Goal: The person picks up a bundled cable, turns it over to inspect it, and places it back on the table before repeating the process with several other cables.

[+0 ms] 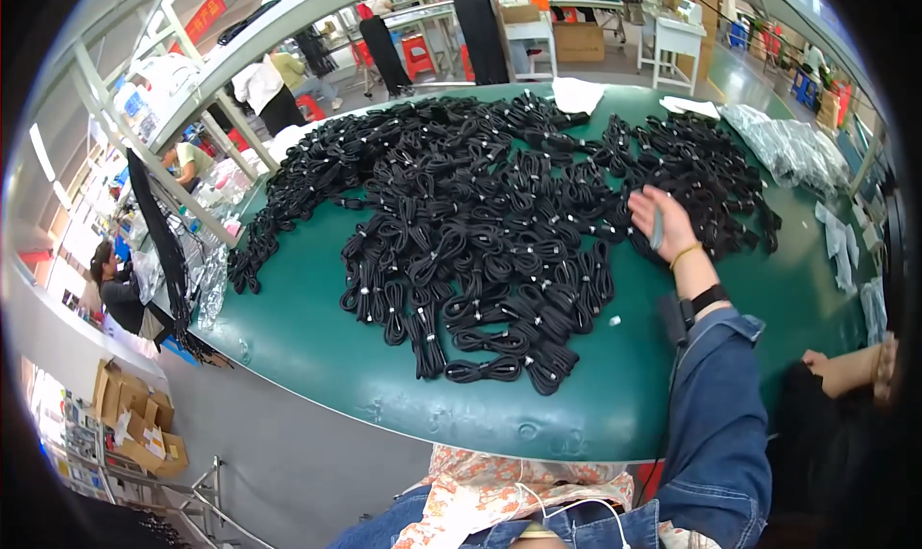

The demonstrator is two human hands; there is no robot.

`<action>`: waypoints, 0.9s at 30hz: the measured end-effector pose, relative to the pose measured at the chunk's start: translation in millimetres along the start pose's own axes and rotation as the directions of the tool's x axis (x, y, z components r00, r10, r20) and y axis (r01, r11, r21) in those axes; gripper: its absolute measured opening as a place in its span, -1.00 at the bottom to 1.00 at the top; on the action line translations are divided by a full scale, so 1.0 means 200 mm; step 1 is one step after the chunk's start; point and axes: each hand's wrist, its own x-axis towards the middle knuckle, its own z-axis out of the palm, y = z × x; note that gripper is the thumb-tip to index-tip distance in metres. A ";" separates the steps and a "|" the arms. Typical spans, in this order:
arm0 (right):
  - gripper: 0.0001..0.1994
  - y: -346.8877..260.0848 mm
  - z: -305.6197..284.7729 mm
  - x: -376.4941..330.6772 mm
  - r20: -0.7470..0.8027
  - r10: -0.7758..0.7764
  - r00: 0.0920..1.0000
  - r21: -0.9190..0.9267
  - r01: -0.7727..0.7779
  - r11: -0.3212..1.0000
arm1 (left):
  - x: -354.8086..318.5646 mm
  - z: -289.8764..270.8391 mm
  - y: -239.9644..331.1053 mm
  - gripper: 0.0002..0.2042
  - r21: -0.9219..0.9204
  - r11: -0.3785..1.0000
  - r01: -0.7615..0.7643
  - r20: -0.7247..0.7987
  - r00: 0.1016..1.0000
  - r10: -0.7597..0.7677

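Note:
My right hand (665, 224) reaches over the green table (317, 328), beside the right part of a big heap of black cable bundles (480, 203). Its fingers are stretched out, and a slim grey-blue piece (657, 230) shows against the palm; its kind is too small to make out. No cable bundle is visibly in this hand. Each bundle is a folded black cord tied at the middle with a small pale tie. A further group of black bundles (711, 184) lies just past the hand. My left hand is out of the picture.
A co-worker's arm (850, 371) comes in at the right edge. Clear plastic bags (788, 146) lie at the table's far right. White sheets (578, 95) rest at the back edge. Long black cords (158, 232) hang at left, near metal frame posts. Cardboard boxes (144, 419) stand lower left.

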 end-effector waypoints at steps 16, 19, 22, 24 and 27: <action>-0.78 0.05 -0.51 0.12 -0.032 -0.663 0.748 -0.826 0.354 0.438 | -0.26 -0.61 1.95 -0.75 0.242 -0.402 -0.883 -0.123 -0.439 0.890; -0.77 0.10 0.04 -0.29 0.206 -0.527 0.824 -0.888 0.384 0.253 | -0.41 -0.44 2.11 -0.70 0.251 -0.559 -0.790 -0.011 -0.580 0.814; -0.64 0.27 0.41 -0.63 0.376 -0.246 0.893 -0.905 0.411 0.111 | -0.52 -0.27 2.22 -0.68 0.252 -0.521 -0.815 0.018 -0.535 0.845; -0.56 0.36 0.44 -0.76 0.362 -0.202 0.910 -0.931 0.364 -0.028 | -0.49 -0.16 2.29 -0.69 0.240 -0.515 -0.823 0.012 -0.528 0.849; -0.49 0.42 0.38 -0.71 0.392 -0.254 0.884 -0.912 0.410 0.020 | -0.41 -0.09 2.37 -0.70 0.234 -0.484 -0.843 0.014 -0.495 0.869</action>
